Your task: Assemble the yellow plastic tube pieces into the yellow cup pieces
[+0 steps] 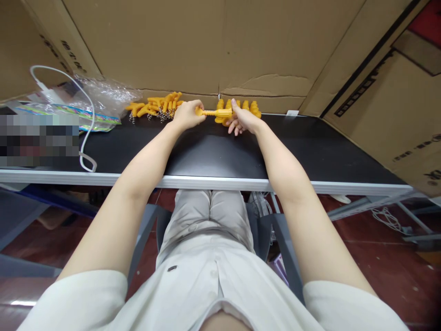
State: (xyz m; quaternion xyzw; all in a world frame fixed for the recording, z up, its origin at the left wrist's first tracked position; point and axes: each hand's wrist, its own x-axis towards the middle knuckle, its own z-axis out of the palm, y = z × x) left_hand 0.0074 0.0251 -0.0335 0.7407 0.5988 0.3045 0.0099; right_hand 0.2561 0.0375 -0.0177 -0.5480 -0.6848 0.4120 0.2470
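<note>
One white cable (pixel 93 110) loops at the far left of the dark tabletop (pixel 213 154), across crumpled clear plastic (pixel 105 94) lying near the cardboard wall (pixel 165 46). Right of the plastic, a loose pile of yellow parts (pixel 168 100) lies at the back edge, jumbled, with metal coils (pixel 161 116) poking out below; it looks like the portion left to handle, and its count cannot be told. Next comes the left hand (pixel 188 115), just in front of the pile's right end: its grip is pinched closed on the thin end of a single yellow piece (pixel 220 113). That piece is level, bridging the gap between the two hands, its thicker end to the right. At that end is the right hand (pixel 246 118), thumb raised beside it and fingers loosely parted below; whether this grip bears on the piece, I cannot tell. Behind the right hand, more yellow pieces stand in a close, tidy row (pixel 254 108) along the cardboard, partly hidden. That row seems the done portion, so the work appears partway through, with the held piece in progress.
</note>
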